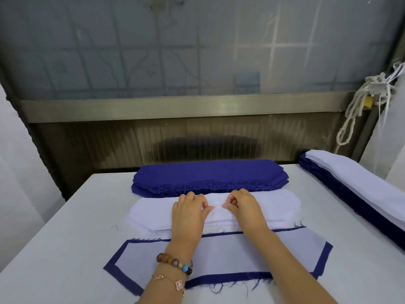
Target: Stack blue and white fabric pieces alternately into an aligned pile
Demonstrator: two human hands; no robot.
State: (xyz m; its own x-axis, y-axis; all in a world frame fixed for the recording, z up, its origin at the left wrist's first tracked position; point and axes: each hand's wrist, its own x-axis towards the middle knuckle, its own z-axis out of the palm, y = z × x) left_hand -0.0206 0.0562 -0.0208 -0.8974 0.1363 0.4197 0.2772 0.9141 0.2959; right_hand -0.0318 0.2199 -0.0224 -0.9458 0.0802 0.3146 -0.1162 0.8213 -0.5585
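A stack of dark blue fabric pieces (208,176) lies at the far side of the table. Just in front of it sits a stack of white pieces (153,212). Both my hands rest on the middle of the white stack: my left hand (190,210) and my right hand (243,207) have their fingers curled, pinching at the top white piece between them. Nearest to me lies a white piece (219,255) set on a larger blue piece (118,272), whose blue border shows all round.
A long pile of blue pieces topped by white ones (359,189) runs along the table's right edge. The white table (65,238) ends at a dark wall and metal ledge (175,108). A knotted rope (361,102) hangs at the right.
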